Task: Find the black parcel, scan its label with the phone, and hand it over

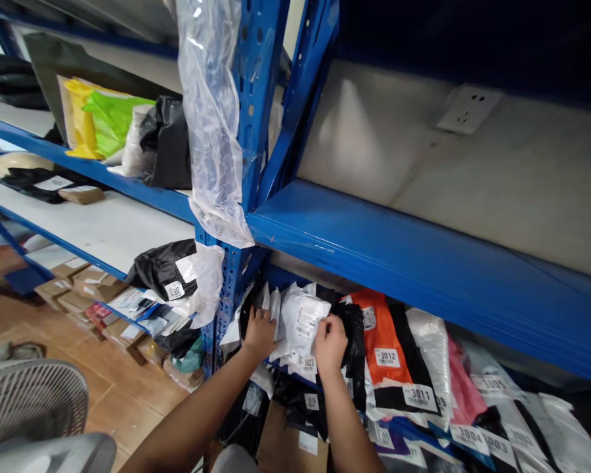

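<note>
On the shelf in front of me, a white plastic mailer bag (299, 312) with a printed label and the number 3023 at its lower edge stands between my hands. My right hand (331, 343) has its fingers curled at the bag's right edge and closes on it. Further left, my left hand (260, 334) rests against a few slim white mailers (274, 303), its fingers stretched out over them; the fingertips are partly hidden. A black mailer (353, 341) stands just right of my right hand, beside an orange bag (381, 332) tagged 3012.
More numbered mailers, among them 3011 (419, 396) and 3005, fill the row to the right. A blue shelf beam (374, 230) crosses above, meeting a blue upright wrapped in clear plastic (211, 118). A cardboard box (285, 440) sits below. At lower left stands a fan (34, 401).
</note>
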{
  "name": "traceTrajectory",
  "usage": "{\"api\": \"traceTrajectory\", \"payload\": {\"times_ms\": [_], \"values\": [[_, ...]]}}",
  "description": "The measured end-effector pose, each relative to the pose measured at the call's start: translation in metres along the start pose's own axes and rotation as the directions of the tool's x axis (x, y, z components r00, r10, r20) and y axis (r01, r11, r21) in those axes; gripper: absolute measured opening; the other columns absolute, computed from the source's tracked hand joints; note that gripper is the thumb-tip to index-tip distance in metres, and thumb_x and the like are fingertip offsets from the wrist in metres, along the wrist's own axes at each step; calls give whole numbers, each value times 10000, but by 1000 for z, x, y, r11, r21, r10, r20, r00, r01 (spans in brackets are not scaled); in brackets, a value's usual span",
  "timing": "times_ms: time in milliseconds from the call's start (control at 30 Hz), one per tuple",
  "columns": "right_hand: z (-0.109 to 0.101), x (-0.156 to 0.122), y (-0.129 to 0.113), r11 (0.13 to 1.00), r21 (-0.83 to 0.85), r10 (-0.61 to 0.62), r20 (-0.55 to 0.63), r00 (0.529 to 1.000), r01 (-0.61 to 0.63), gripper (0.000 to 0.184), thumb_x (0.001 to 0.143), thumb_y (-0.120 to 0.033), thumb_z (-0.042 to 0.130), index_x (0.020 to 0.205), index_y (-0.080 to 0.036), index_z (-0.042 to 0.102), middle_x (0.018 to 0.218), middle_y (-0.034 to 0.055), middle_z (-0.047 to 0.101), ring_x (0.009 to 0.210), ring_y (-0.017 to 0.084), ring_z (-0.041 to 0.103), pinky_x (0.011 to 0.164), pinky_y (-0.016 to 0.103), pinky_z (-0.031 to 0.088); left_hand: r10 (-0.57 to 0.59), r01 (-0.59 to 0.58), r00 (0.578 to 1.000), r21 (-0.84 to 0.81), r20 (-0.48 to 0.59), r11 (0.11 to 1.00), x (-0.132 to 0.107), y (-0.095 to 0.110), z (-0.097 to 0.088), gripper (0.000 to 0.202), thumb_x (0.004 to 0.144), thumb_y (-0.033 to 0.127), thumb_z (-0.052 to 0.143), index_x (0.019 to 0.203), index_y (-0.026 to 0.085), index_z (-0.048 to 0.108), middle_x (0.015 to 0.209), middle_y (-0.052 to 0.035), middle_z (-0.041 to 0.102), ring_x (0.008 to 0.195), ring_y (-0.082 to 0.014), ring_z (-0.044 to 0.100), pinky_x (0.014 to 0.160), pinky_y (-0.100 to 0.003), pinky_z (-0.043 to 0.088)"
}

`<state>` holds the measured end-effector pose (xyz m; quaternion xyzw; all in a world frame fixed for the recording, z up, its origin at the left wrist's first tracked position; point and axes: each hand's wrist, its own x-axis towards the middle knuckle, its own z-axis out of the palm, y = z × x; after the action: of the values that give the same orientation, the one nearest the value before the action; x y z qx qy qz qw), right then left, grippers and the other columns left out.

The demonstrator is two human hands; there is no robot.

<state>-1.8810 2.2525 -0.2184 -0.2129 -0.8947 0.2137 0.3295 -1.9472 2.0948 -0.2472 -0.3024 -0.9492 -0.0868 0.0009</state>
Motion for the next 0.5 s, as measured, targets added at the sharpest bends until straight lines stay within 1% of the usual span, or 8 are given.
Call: {"api": "traceTrajectory", "payload": {"times_ms": [33,133,200,267,300,367,433,500], "values": [[-10,7,1,999,-38,17,7,1000,-17,195,873,-262,302,799,-194,469,863,117,602,808,221,582,754,307,438,-11,11,1000,1,-1,1000,1,1,1,545,707,497,634,1081,100,658,1188,-203,574,1155,-392,450,1085,-575,176],[-39,29,3,982,-176,75,59,995,-63,221,902,-264,282,897,-163,479,797,116,604,679,228,571,618,306,398,-40,40,999,5,-1,999,5,5,6,589,669,511,669,1074,84,661,1200,-222,565,1158,-408,443,1079,-594,163],[-55,43,3,963,-267,89,138,986,-50,221,919,-256,292,938,-149,484,770,110,611,638,225,569,572,295,363,-47,47,999,4,-2,999,7,6,9,619,649,516,684,1084,77,656,1207,-230,558,1161,-414,438,1076,-594,165],[-65,59,-4,939,-344,84,253,964,9,211,933,-245,316,965,-145,498,753,104,627,649,228,591,571,289,350,-49,49,999,2,-5,999,7,6,10,635,647,521,678,1094,70,649,1200,-230,561,1160,-413,438,1077,-585,167],[-66,67,-9,926,-375,77,317,945,50,205,936,-233,330,977,-146,511,753,105,638,670,233,606,579,289,351,-47,47,999,1,-6,999,7,6,11,637,651,520,671,1101,70,644,1199,-228,561,1162,-411,437,1078,-579,169],[-61,84,-25,896,-418,62,448,892,148,203,923,-175,360,1000,-149,546,781,117,662,730,245,634,605,294,364,-45,45,999,4,-6,999,6,6,11,618,656,506,658,1103,80,641,1195,-219,565,1162,-405,438,1080,-568,168],[-45,98,-45,864,-439,49,560,827,246,255,882,-75,375,1007,-142,587,847,144,680,808,253,651,646,303,390,-45,45,999,10,-2,999,6,5,12,587,653,482,651,1096,96,644,1194,-207,568,1158,-401,443,1080,-561,169],[-25,107,-65,835,-442,36,638,769,328,299,848,-15,384,1009,-121,612,920,169,683,878,255,653,700,317,422,-42,42,999,20,3,999,6,5,12,538,658,429,640,1090,106,647,1194,-201,570,1152,-395,451,1077,-557,171]]}}
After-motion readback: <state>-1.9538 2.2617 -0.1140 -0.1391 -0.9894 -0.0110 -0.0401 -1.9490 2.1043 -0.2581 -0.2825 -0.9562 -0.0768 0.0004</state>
